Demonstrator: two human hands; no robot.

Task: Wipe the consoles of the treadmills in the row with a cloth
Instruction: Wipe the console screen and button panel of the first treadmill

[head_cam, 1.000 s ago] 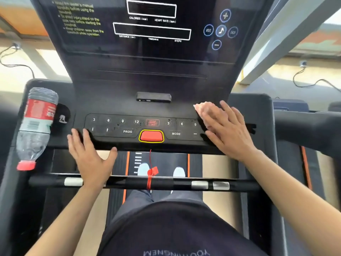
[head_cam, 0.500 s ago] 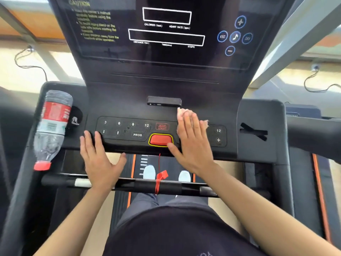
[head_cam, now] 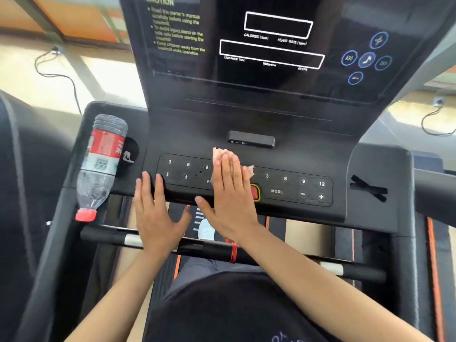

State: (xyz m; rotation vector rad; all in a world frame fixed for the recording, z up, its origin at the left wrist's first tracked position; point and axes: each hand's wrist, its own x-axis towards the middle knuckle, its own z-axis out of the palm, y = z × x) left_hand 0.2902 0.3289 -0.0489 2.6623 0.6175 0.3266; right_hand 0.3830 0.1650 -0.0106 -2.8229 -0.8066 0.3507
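Note:
The black treadmill console point(head_cam: 283, 154) fills the view, with a button strip point(head_cam: 293, 187) along its front and a dark screen point(head_cam: 271, 40) above. My right hand point(head_cam: 230, 193) lies flat, fingers straight, on a pale pink cloth point(head_cam: 220, 153) at the middle of the button strip; it covers most of the red stop button point(head_cam: 254, 192). Only the cloth's far edge and right corner show past my fingers. My left hand point(head_cam: 155, 208) rests flat on the console's front left edge, holding nothing.
A plastic water bottle point(head_cam: 101, 166) with a red label and cap lies tilted in the left cup holder. A black handlebar point(head_cam: 222, 250) crosses below my wrists. A small black bar point(head_cam: 251, 139) sits above the buttons. Black tape point(head_cam: 369, 188) marks the right tray.
My right hand has slid the cloth leftwards along the button strip, from its right end to its middle. My left hand has stayed on the front left edge.

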